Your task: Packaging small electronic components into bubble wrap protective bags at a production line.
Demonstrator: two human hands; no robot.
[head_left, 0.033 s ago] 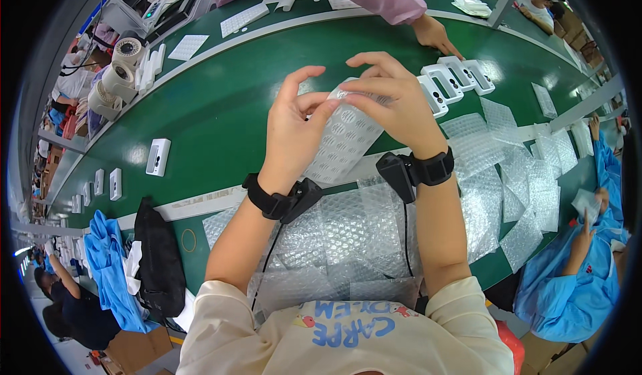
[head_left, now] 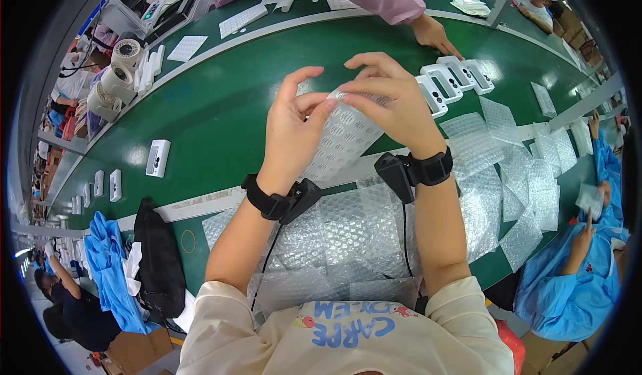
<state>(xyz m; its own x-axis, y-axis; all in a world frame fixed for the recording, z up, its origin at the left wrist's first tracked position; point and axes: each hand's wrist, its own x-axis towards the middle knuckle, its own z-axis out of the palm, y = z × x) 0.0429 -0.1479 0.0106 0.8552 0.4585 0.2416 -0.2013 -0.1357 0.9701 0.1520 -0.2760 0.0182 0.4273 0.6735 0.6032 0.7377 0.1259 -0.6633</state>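
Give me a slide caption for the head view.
Left hand and right hand hold a dotted sheet above a green work surface.

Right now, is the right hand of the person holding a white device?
No, the right hand pinches the dotted sheet, while the nearby white devices rest on the green table.

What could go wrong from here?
1. The left hand and right hand both work at the upper end of the patterned sheet; it might crease or tear there.
2. White housings sit close beyond the right hand; a sideways swing could knock them.
3. The right wrist's black cable runs over bubble wrap; it could drag pieces along.
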